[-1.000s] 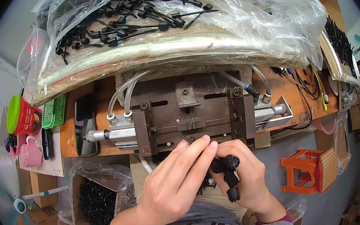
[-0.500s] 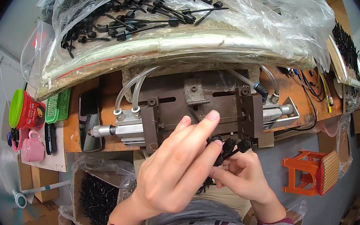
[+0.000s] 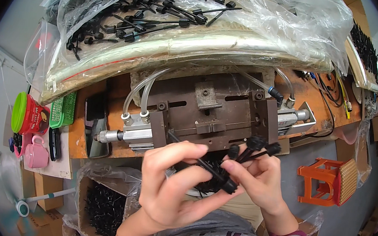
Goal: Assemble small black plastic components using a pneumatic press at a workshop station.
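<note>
Between the fingers of my left hand [image 3: 167, 185] is a thin black plastic rod with a thick ribbed cap [image 3: 226, 183], slanting down to the right. My right hand [image 3: 261, 180], closed, grips several similar black capped rods [image 3: 253, 146], their caps pointing up and away from me. Both hands are in front of a dark metal clamping fixture [image 3: 184, 122], close together but held off it. A small block [image 3: 210, 129] sits in the fixture's middle, below a bolted metal bracket [image 3: 206, 99]. More black pieces show partly below my hands.
Air cylinders [image 3: 138, 136] with clear hoses flank the fixture. Behind it, a plastic-lined tray [image 3: 198, 40] holds many black capped rods. A phone [image 3: 96, 131], pink cup [image 3: 36, 153] and green basket [image 3: 64, 108] are left; below is a lined box [image 3: 104, 206]. An orange stool [image 3: 324, 180] stands right.
My left hand has lowered and turned from over the fixture, bringing a capped rod into view in its fingers. The fixture's middle is uncovered. My right hand stays nearly in place with its bunch.
</note>
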Demonstrator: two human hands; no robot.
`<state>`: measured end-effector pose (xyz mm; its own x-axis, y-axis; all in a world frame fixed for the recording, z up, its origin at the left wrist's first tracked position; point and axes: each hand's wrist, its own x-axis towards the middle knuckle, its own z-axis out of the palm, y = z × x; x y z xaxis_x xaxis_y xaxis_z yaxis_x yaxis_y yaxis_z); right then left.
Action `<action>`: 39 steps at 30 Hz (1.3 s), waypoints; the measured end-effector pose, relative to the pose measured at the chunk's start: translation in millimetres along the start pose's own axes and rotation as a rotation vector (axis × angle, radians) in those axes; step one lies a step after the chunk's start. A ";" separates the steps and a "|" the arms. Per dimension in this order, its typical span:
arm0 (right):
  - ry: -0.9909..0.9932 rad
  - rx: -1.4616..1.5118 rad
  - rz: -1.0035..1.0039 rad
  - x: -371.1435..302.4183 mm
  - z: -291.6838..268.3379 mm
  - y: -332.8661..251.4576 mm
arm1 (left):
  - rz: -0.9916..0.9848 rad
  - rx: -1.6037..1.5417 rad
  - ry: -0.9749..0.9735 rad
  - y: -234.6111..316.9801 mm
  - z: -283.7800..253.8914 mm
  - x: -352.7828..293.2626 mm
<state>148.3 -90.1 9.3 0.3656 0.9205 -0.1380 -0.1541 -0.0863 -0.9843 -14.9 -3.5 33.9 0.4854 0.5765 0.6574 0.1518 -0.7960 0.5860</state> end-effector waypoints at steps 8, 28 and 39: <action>0.098 0.077 -0.292 -8.5 -14.0 -1.3 | -0.050 -0.024 -0.236 -11.8 14.3 -17.8; 0.249 -0.845 -0.944 -10.2 -27.6 -2.5 | 0.009 0.461 -0.376 -17.2 30.5 -13.5; 0.013 -0.916 -1.063 7.8 -16.2 3.6 | -0.179 -0.334 -0.194 -4.6 11.9 -14.2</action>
<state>165.4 -89.4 2.9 -0.0632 0.6985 0.7128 0.8420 0.4207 -0.3376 -12.3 -10.3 16.2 0.6345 0.6295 0.4485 -0.0232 -0.5645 0.8251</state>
